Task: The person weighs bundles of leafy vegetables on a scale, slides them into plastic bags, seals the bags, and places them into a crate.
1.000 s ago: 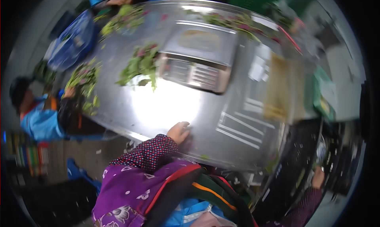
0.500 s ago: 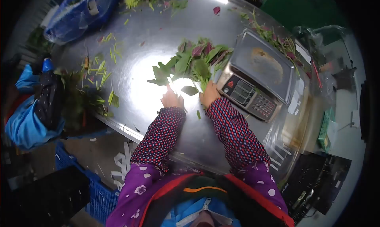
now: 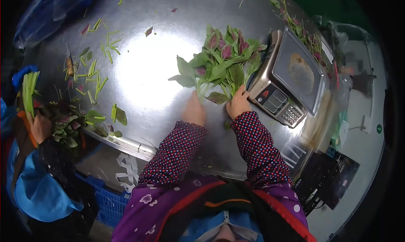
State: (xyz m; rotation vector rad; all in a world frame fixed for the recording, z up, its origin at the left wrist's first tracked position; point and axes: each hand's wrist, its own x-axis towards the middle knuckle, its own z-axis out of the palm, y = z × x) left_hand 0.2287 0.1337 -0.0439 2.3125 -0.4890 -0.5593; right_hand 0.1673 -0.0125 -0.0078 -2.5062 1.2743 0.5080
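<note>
A bunch of leafy greens [image 3: 223,58] with green and purple leaves lies on the metal table [image 3: 147,73], its stems toward me. My right hand [image 3: 238,102] has its fingers closed round the stems at the right, beside the scale. At the lower left of the bunch is my left hand [image 3: 194,110], slightly blurred, its fingertips at the stems there; its grip is hard to make out. The digital scale [image 3: 276,100] stands just right of the greens, with a brown stain on its bare pan [image 3: 297,73].
A co-worker's hand [image 3: 41,128] at the left holds a bundle of green stems [image 3: 29,92]. Cut stem pieces [image 3: 95,79] and a knife [image 3: 70,67] lie nearby. A blue plastic bag [image 3: 52,14] is at the upper left, more greens [image 3: 310,41] behind the scale.
My right hand came from beyond the table's right side to the greens, and my left hand reached them too. The view has shifted. The co-worker's hand now shows with raised stems.
</note>
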